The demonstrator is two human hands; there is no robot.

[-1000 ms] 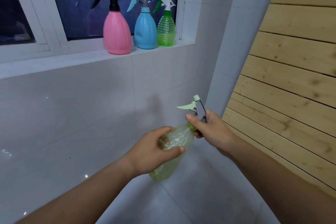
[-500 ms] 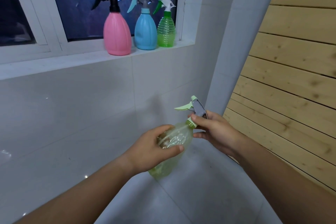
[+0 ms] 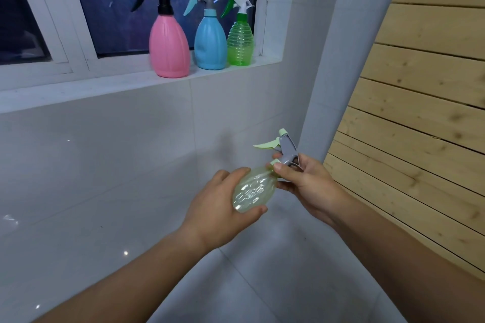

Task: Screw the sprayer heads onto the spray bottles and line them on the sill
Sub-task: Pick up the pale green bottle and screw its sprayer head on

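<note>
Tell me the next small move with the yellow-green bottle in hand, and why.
Probably another twist of the collar: the right hand pinches the neck under the grey sprayer head while the left hand grips the pale yellow-green bottle. It is held tilted, below the sill, where three bottles already stand. Whether it is tight cannot be seen.

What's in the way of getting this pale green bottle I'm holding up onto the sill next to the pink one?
Nothing visible. The pale green bottle is held between the left hand and right hand, below the sill. The sill left of the pink bottle looks bare, and only open air lies along the way up.
</note>
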